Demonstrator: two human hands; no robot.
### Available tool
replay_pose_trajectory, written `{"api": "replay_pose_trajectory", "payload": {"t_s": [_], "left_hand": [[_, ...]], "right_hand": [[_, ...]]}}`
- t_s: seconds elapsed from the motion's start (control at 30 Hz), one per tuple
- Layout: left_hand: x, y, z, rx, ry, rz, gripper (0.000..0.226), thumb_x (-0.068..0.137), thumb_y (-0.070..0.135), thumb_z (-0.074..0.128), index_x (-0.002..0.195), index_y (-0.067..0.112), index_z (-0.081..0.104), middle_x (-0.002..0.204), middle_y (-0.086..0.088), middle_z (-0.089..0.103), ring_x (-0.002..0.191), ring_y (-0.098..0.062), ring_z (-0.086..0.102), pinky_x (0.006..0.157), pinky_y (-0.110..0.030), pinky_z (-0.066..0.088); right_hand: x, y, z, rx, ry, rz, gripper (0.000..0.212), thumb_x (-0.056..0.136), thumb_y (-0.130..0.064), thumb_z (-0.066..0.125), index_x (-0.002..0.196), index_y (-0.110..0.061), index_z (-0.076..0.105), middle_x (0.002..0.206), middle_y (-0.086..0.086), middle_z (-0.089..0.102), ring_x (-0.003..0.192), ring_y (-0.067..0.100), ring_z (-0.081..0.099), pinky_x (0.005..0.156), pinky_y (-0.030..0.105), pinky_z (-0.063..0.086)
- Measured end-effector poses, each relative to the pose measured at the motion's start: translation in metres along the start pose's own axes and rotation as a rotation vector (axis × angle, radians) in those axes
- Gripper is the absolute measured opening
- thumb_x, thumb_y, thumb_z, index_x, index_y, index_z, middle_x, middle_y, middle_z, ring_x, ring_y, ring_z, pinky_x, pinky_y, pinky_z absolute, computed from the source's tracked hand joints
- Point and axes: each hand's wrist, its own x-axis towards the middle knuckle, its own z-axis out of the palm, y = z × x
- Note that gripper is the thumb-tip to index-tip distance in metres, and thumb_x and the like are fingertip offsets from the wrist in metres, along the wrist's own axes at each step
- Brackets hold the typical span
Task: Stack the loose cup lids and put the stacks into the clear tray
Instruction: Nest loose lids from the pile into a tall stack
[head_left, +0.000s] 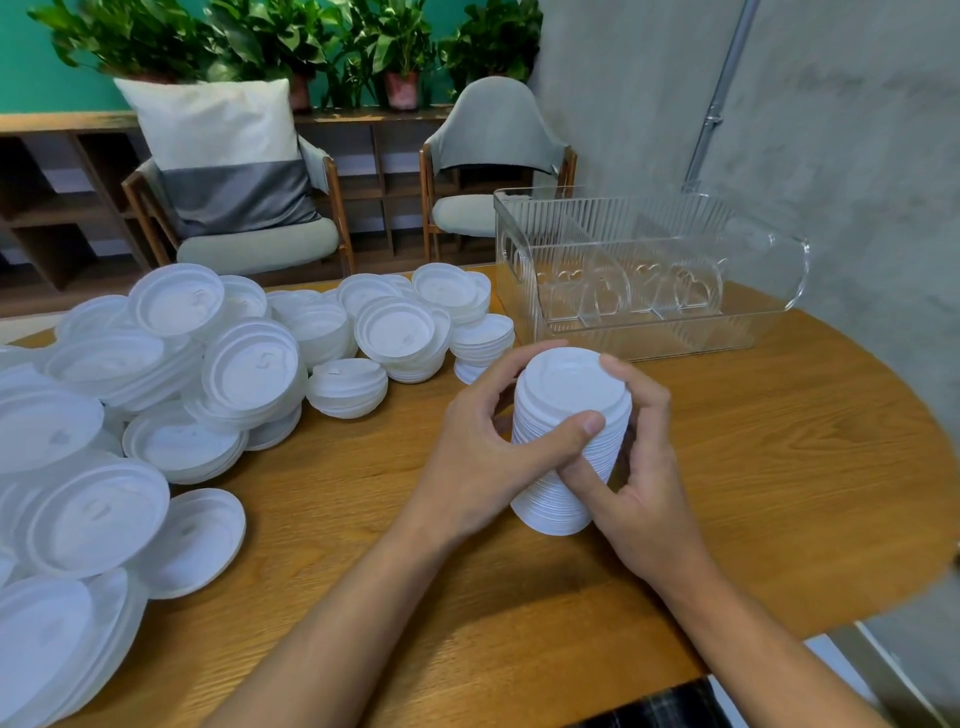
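Observation:
A tall stack of white cup lids stands on the wooden table near its middle, held between both hands. My left hand wraps its left side with the thumb across the front. My right hand grips its right side, fingers over the top edge. A big heap of loose white lids and short stacks covers the table's left half. The clear ribbed tray with dividers stands at the back right, behind the held stack, with nothing in its compartments.
Two chairs stand beyond the table's far edge, one with a white and grey cushion. A grey wall runs close along the right. The table's rounded edge curves at the right and front.

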Motion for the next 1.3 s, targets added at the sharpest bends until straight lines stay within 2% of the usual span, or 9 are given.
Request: {"api": "replay_pose_trajectory", "payload": {"t_s": [0.23, 0.5, 0.63, 0.7, 0.8, 0.93, 1.13, 1.23, 1.3], "left_hand": [[0.001, -0.002, -0.005, 0.029, -0.003, 0.002, 0.061, 0.08, 0.046, 0.081, 0.136, 0.029, 0.066, 0.129, 0.014, 0.071, 0.126, -0.008, 0.063, 0.095, -0.024, 0.055], [0.002, -0.009, -0.007, 0.057, -0.047, -0.01, 0.058, 0.084, 0.04, 0.083, 0.138, 0.032, 0.063, 0.131, 0.015, 0.069, 0.128, -0.009, 0.062, 0.102, -0.035, 0.054], [0.005, -0.017, -0.022, 0.136, 0.006, 0.04, 0.062, 0.094, 0.064, 0.055, 0.145, 0.029, 0.06, 0.133, 0.011, 0.069, 0.127, -0.007, 0.062, 0.106, -0.025, 0.048], [0.008, -0.024, -0.036, 0.293, 0.185, 0.085, 0.05, 0.101, 0.056, 0.053, 0.137, 0.023, 0.066, 0.124, 0.013, 0.071, 0.118, -0.003, 0.064, 0.097, -0.018, 0.048], [0.015, -0.044, -0.062, 0.7, 0.398, 0.214, 0.03, 0.1, 0.023, 0.068, 0.129, 0.017, 0.069, 0.123, 0.007, 0.068, 0.111, -0.01, 0.063, 0.091, -0.027, 0.051], [0.022, -0.07, -0.079, 0.987, 0.382, 0.183, 0.048, 0.09, -0.002, 0.067, 0.137, 0.006, 0.065, 0.141, -0.009, 0.063, 0.135, -0.027, 0.056, 0.111, -0.043, 0.048], [0.031, -0.078, -0.086, 1.072, 0.421, 0.138, 0.042, 0.089, -0.009, 0.068, 0.129, 0.001, 0.07, 0.122, -0.015, 0.071, 0.113, -0.036, 0.065, 0.103, -0.049, 0.052], [0.032, -0.08, -0.086, 1.091, 0.453, 0.142, 0.032, 0.091, -0.009, 0.067, 0.119, 0.004, 0.075, 0.108, -0.012, 0.073, 0.103, -0.034, 0.066, 0.114, -0.054, 0.043], [0.03, -0.078, -0.086, 1.08, 0.446, 0.184, 0.027, 0.093, -0.006, 0.068, 0.116, 0.006, 0.077, 0.103, -0.009, 0.073, 0.099, -0.031, 0.066, 0.108, -0.054, 0.048]], "right_hand": [[0.0, 0.002, -0.002, -0.005, -0.052, 0.026, 0.072, 0.086, -0.064, 0.073, 0.145, -0.053, 0.035, 0.139, -0.016, 0.057, 0.126, 0.022, 0.062, 0.095, 0.053, 0.057], [-0.001, 0.0, -0.003, -0.011, -0.071, 0.03, 0.072, 0.085, -0.055, 0.075, 0.145, -0.055, 0.034, 0.138, -0.019, 0.058, 0.127, 0.018, 0.062, 0.098, 0.043, 0.057], [0.0, 0.002, -0.003, -0.046, -0.053, 0.017, 0.073, 0.083, -0.051, 0.074, 0.144, -0.054, 0.034, 0.139, -0.029, 0.053, 0.13, 0.012, 0.058, 0.102, 0.046, 0.054], [0.0, 0.002, -0.003, -0.046, -0.05, 0.02, 0.073, 0.083, -0.052, 0.074, 0.144, -0.053, 0.034, 0.141, -0.029, 0.052, 0.132, 0.012, 0.056, 0.103, 0.048, 0.053], [0.0, 0.002, -0.002, -0.038, -0.051, 0.018, 0.073, 0.083, -0.053, 0.074, 0.144, -0.054, 0.034, 0.142, -0.028, 0.052, 0.133, 0.011, 0.055, 0.103, 0.048, 0.053], [0.0, 0.002, -0.001, -0.026, -0.05, 0.011, 0.073, 0.082, -0.052, 0.073, 0.144, -0.055, 0.035, 0.14, -0.029, 0.053, 0.131, 0.009, 0.056, 0.103, 0.046, 0.053], [0.0, 0.003, 0.0, -0.015, -0.048, 0.013, 0.075, 0.082, -0.054, 0.075, 0.145, -0.054, 0.034, 0.141, -0.023, 0.055, 0.132, 0.011, 0.056, 0.104, 0.046, 0.052], [0.0, 0.002, 0.0, -0.018, -0.05, 0.012, 0.076, 0.081, -0.067, 0.073, 0.145, -0.055, 0.033, 0.142, -0.024, 0.054, 0.133, 0.011, 0.056, 0.104, 0.045, 0.052], [0.0, 0.001, 0.001, -0.016, -0.053, 0.012, 0.075, 0.081, -0.061, 0.074, 0.144, -0.057, 0.033, 0.141, -0.024, 0.055, 0.132, 0.01, 0.057, 0.104, 0.044, 0.052]]}}
